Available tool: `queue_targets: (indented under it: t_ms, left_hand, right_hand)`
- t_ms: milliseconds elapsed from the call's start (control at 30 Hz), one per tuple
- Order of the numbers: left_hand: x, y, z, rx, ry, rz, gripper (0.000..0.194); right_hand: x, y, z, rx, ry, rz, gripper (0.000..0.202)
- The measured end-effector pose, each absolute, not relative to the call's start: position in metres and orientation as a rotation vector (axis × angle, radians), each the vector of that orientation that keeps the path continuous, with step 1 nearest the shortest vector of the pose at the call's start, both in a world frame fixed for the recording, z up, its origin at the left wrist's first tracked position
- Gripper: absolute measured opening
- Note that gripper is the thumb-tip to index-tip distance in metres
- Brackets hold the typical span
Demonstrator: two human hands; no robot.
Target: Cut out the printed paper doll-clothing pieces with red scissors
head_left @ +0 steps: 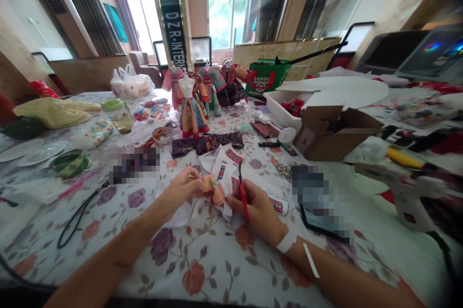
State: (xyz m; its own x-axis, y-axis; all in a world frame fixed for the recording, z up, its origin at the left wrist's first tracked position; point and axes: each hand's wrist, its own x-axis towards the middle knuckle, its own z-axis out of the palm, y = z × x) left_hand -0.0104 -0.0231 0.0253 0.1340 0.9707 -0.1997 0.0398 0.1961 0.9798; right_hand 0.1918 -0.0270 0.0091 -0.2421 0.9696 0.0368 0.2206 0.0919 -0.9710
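My left hand pinches one side of a small orange fabric piece with a green mark and dark red edging. My right hand is wrapped round red-handled scissors, whose dark blades point away from me. Its fingertips also reach the fabric's right side; whether they grip it I cannot tell. Just behind and under the piece lie white sheets with red and black patterned bands. Farther back, a small dress form wears an orange and blue skirt, with several other dressed forms behind it.
A flowered cloth covers the table. At right are a phone, a cardboard box, a white tray and a glue gun. Leftward stand a lidded jar, green tape roll and black cord loop.
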Motion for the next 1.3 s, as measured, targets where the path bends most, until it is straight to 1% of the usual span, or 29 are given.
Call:
queue_targets:
  t_ms: [100,300,500,667,767,967,1033,1133,1233,1300]
  left_hand:
    - [-0.011,-0.023,0.025,0.914,1.116,0.998,0.025]
    - [-0.017,-0.038,0.027,0.652,0.971,0.939,0.035]
    - [-0.019,-0.051,0.023,0.643,1.003,0.905,0.039]
    - [-0.015,-0.04,0.011,0.784,1.194,1.103,0.046]
    - [-0.015,-0.035,0.011,0.834,1.233,1.142,0.041]
    - [-0.015,-0.041,0.019,0.625,1.134,0.967,0.028]
    - [-0.015,-0.044,0.017,0.6,1.092,0.955,0.027]
    - [-0.013,-0.046,0.013,0.58,1.057,0.996,0.033]
    - [-0.013,-0.045,0.014,0.653,1.09,1.07,0.046]
    - [-0.014,-0.044,0.016,0.771,1.068,1.042,0.048]
  right_hand:
    - [0.192,-0.029,0.008,-1.207,-1.621,1.157,0.022]
    - [0.192,-0.029,0.003,-1.157,-1.667,1.119,0.021]
    - [0.192,-0.03,0.005,-1.165,-1.701,1.128,0.022]
    - [0.192,-0.03,0.006,-1.152,-1.673,1.123,0.021]
    - [0.193,-0.029,0.005,-1.141,-1.67,1.143,0.022]
    - [0.193,-0.028,-0.003,-1.117,-1.656,1.199,0.021]
    - [0.193,-0.028,-0.005,-1.118,-1.664,1.195,0.02]
    - [0.194,-0.028,-0.006,-1.124,-1.697,1.177,0.02]
    - [0.194,-0.028,-0.006,-1.129,-1.705,1.175,0.021]
    - [0.195,-0.028,-0.005,-1.127,-1.692,1.188,0.022]
